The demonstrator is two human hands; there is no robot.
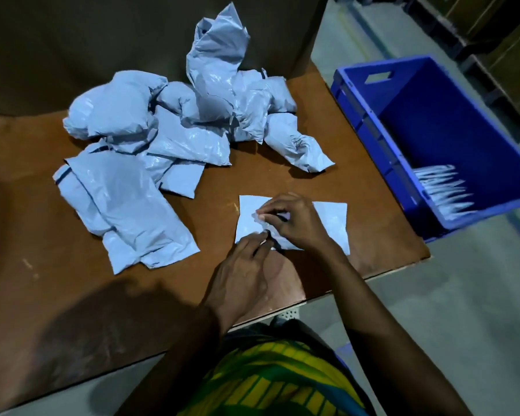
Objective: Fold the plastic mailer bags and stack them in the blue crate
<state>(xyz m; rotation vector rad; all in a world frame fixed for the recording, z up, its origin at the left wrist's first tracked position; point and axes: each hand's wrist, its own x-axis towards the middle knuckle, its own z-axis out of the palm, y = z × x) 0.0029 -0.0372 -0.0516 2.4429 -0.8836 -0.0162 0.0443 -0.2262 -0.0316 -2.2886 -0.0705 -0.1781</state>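
A flat light-blue mailer bag [332, 219] lies on the brown table [72, 295] near its front right corner. My right hand [294, 220] lies over its middle and pinches a crumpled bit of plastic. My left hand [240, 274] pinches the bag's near left edge. A heap of crumpled light-blue mailer bags [162, 130] covers the table's middle and back. The blue crate [451, 121] stands to the right of the table, and several folded bags [442, 190] are stacked on edge in its near end.
A dark cardboard wall [87, 40] rises behind the table. Grey floor [463, 295] surrounds the crate and the table's right side. The table's front edge runs diagonally just before my body.
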